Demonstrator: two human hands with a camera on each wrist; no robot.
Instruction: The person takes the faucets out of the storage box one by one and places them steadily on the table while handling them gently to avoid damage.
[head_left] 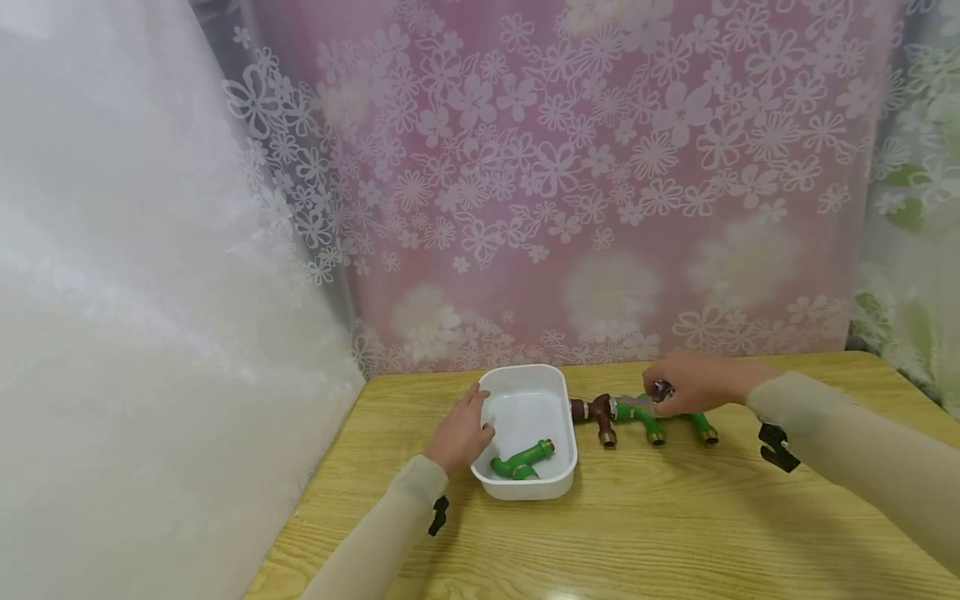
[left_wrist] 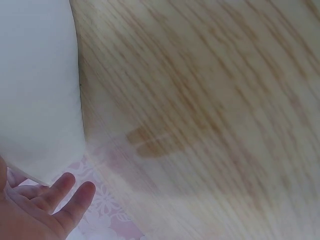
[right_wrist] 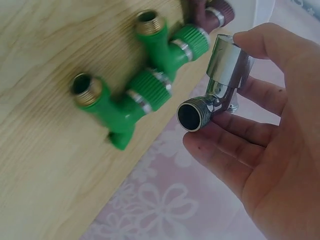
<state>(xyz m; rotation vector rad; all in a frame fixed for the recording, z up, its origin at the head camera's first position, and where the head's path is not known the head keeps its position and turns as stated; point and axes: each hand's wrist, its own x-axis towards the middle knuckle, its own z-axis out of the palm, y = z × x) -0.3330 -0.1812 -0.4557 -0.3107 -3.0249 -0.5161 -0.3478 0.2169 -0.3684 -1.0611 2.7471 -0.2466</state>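
Beyond both hands, I see a pink floral curtain (head_left: 570, 167) across the far side. A white sheet (head_left: 135, 292) hangs well to the left of the left hand. Under both hands lies the wood-grain table (head_left: 660, 517), its far edge beyond them. Pale sleeves reach in behind the hands, the right sleeve (head_left: 862, 475) and the left sleeve (head_left: 382, 533), each with a black wrist mount.

Between the hands, closer to the left, I have the white tray (head_left: 525, 412). The right hand (head_left: 701, 383) is over the far end of the table, pinching a chrome valve between thumb and fingers. The left hand (head_left: 461, 433) is at the tray's left rim, fingers loose and fairly straight, gripping nothing that I can make out.

From the right hand's side to the tray, I count three fittings in a line: an outer green fitting (right_wrist: 120, 107), a middle green fitting (right_wrist: 162, 47) and a brown fitting (head_left: 603, 417) next to the tray. Whether they are joined I cannot tell. Just right of the left hand, a loose green fitting (head_left: 525, 458) lies in the tray's near end. The chrome valve (right_wrist: 225, 65) is in the right fingertips near the row, its threaded mouth turned to the wrist camera.
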